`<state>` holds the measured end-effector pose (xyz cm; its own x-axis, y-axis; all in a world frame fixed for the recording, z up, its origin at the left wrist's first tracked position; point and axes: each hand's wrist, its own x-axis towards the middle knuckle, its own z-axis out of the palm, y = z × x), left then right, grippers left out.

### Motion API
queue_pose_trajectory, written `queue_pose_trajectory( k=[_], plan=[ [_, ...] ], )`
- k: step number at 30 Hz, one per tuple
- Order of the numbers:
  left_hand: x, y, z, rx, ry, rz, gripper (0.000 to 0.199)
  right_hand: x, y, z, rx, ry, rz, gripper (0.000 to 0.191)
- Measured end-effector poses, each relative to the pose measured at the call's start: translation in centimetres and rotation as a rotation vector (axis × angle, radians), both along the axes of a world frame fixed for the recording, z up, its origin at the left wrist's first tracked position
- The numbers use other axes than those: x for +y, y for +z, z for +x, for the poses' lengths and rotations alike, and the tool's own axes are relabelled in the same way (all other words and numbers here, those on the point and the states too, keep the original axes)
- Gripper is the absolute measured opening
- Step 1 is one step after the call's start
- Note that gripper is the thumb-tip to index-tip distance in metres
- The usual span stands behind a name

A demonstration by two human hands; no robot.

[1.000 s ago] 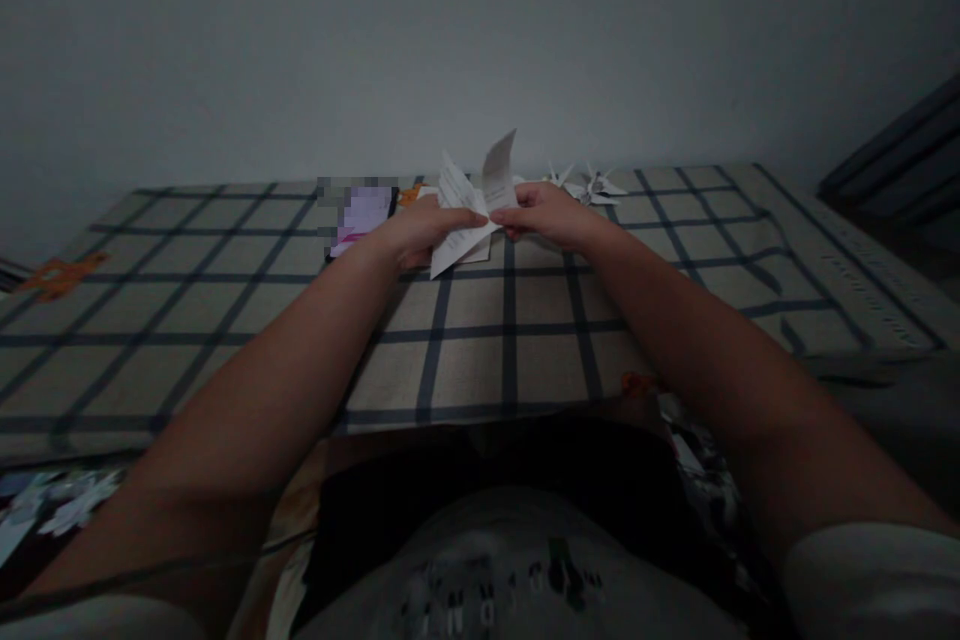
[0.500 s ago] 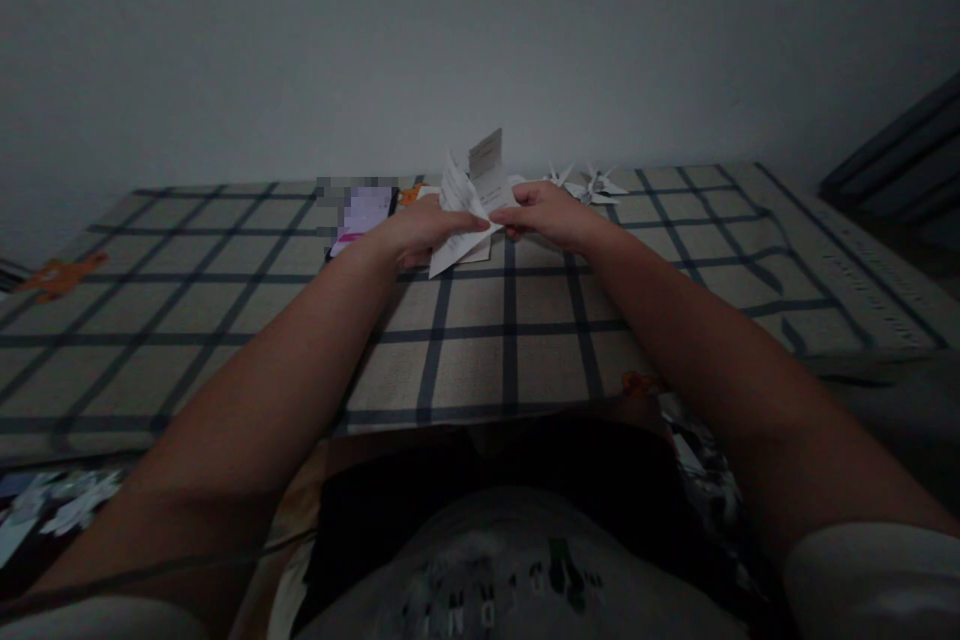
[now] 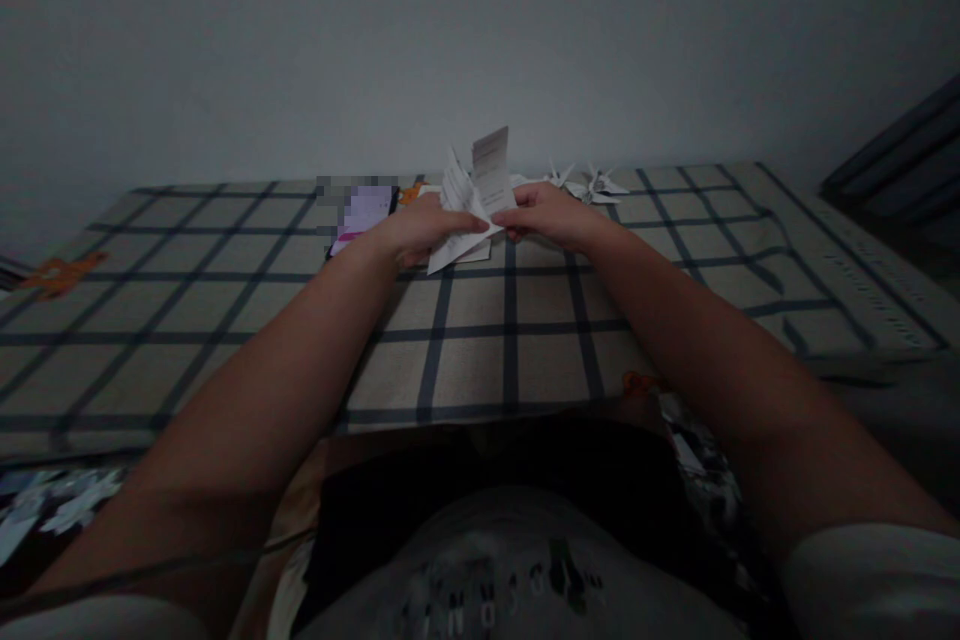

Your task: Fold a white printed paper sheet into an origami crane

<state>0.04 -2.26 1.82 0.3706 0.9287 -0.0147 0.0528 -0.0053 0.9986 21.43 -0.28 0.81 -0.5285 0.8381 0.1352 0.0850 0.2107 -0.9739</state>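
Observation:
Between my two hands is a folded sheet of printed paper (image 3: 491,170), its flaps standing up and one corner pointing down toward me. My left hand (image 3: 429,225) grips its left side, with the thumb laid across the fold. On the other side my right hand (image 3: 541,212) pinches the paper between thumb and fingers, close to the left thumb. The fingers beneath the sheet are partly hidden. Under the paper, a pale flat piece (image 3: 480,252), perhaps more paper, lies on the table. Folded paper cranes (image 3: 598,184) sit just beyond my right hand.
A phone (image 3: 367,210) with a lit screen lies left of my left hand. The checked tablecloth (image 3: 472,360) covers the table, which meets a plain wall (image 3: 480,40) at the back. Orange printed figures (image 3: 64,275) mark the cloth. White folded pieces (image 3: 82,500) show low at the left.
The upright flap of the paper has shifted slightly right and opened a little wider. Both hands stay almost in place, keeping their hold.

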Motion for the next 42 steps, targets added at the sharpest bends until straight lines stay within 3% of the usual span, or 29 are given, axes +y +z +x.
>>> queue_pose_trajectory(
  k=[7,12,18,28,37,42],
  plan=[
    [-0.35,0.13,0.17,-0.064,-0.01,-0.013,0.057,0.04,-0.14,-0.01,0.044,0.021,-0.002,0.009],
    [-0.78,0.56,0.41,-0.076,0.04,-0.052,0.044,-0.58,0.41,-0.17,0.046,-0.031,0.081,0.014],
    [-0.64,0.66,0.28,-0.11,0.032,-0.03,0.046,-0.64,0.72,-0.47,0.054,-0.083,0.102,0.021],
    [-0.42,0.38,0.32,-0.134,0.039,-0.027,0.045,0.05,0.17,0.1,0.018,0.018,0.086,0.016],
    [-0.28,0.41,0.14,-0.121,0.068,-0.028,0.042,-0.66,0.56,0.08,0.015,-0.057,0.128,0.02],
    [-0.06,0.26,-0.01,-0.102,0.057,-0.029,0.042,-0.56,0.48,0.42,-0.01,-0.11,0.074,0.025]
  ],
)
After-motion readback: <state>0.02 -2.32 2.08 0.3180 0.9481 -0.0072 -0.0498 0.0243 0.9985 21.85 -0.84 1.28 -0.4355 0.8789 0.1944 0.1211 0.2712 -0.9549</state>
